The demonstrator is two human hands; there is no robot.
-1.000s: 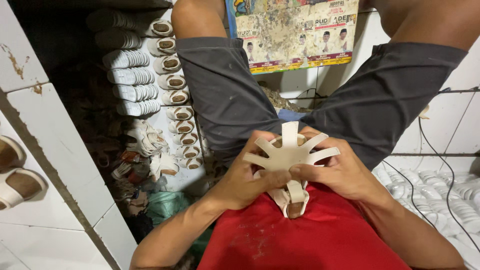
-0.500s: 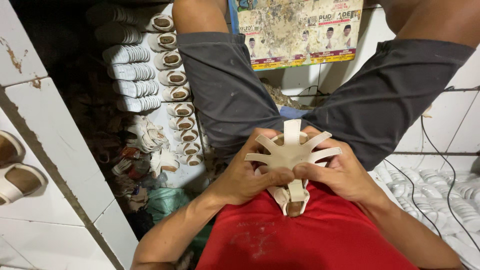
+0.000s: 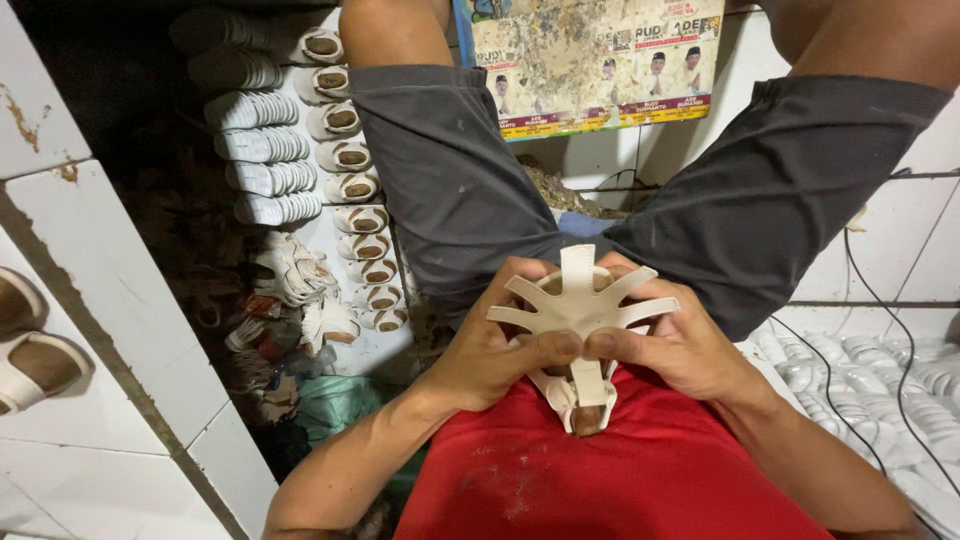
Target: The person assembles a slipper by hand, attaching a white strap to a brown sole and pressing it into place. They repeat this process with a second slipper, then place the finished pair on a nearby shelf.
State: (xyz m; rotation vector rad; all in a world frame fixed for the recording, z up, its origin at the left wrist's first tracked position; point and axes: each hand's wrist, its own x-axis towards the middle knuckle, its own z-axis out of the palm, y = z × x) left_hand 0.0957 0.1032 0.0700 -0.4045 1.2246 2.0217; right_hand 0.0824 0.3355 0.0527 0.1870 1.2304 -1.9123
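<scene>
Both hands are pinching a cream strappy sandal upper (image 3: 582, 305) over the red-shirted lap. The left hand (image 3: 490, 350) and right hand (image 3: 680, 350) are pressing thumbs together on its centre, steadying the fanned straps. Beyond the upper, to its left, rows of white sandals (image 3: 350, 190) are lying on the floor; no containers are showing.

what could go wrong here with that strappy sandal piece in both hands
The cream strap piece has thin splayed prongs; with both thumbs pressing its middle, left hand and right hand, a prong might bend or tear. It is braced over the lap, so it could slip toward the stacked sandals.
</scene>
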